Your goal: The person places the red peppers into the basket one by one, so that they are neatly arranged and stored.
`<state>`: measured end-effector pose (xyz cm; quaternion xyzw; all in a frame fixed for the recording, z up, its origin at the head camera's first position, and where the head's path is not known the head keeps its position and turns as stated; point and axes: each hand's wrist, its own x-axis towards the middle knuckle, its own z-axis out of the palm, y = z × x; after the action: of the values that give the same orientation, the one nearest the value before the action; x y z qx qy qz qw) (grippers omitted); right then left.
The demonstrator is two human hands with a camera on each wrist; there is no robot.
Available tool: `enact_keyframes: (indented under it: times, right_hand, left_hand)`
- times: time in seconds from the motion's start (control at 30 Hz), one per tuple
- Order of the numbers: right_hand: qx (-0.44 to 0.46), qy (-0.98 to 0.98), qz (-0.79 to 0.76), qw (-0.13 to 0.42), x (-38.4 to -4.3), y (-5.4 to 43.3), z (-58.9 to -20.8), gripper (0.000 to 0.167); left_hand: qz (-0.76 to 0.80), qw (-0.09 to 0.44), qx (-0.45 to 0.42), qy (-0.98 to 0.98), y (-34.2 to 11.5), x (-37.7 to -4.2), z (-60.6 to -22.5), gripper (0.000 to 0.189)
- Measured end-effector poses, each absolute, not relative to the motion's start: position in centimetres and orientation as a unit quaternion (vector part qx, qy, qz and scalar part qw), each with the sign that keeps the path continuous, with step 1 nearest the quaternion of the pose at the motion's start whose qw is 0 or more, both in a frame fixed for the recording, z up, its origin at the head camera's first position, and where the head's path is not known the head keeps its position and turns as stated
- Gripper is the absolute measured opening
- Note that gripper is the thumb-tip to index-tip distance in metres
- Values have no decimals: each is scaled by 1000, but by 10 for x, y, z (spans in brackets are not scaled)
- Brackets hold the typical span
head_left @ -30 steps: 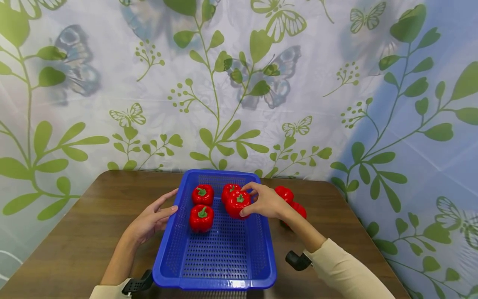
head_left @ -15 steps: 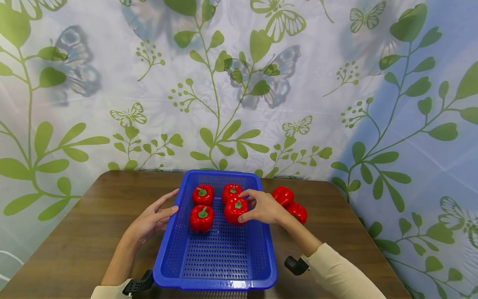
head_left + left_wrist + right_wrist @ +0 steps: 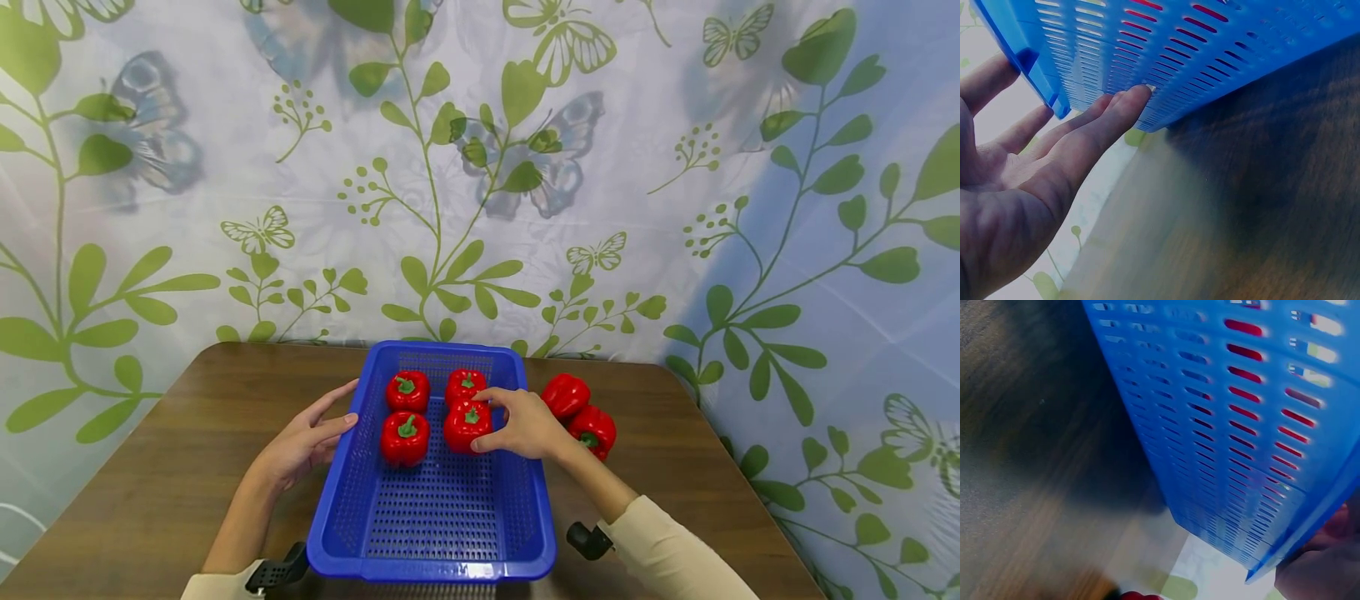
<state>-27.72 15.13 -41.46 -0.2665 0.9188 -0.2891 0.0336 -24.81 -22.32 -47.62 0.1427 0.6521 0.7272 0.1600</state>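
Observation:
A blue perforated plastic basket stands on the wooden table. In the head view my right hand reaches over its right rim and grips a red bell pepper between thumb and fingers. That pepper is upright, green stem up, just in front of another bell pepper. Two more, a rear pepper and a front pepper, form the left column. My left hand lies along the basket's left side, fingers extended; the left wrist view shows the thumb against the slotted wall. The right wrist view hides most of my right hand.
On the table, right of the basket, lie two red bell peppers, a rear one and a front one. A patterned cloth hangs behind the table's far edge.
The gripped pepper has moved slightly left and toward me inside the basket, with my right hand. The two peppers on the table are now less covered by it. My left hand stays put.

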Motion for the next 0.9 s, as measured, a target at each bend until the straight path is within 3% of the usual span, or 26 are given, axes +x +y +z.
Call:
enact_keyframes:
  times: [0.9]
  right_hand:
    - [-280,941,-191,0,-268,146,-420,62]
  left_hand:
    - [729,162,153,647,-221,-244,-476,66]
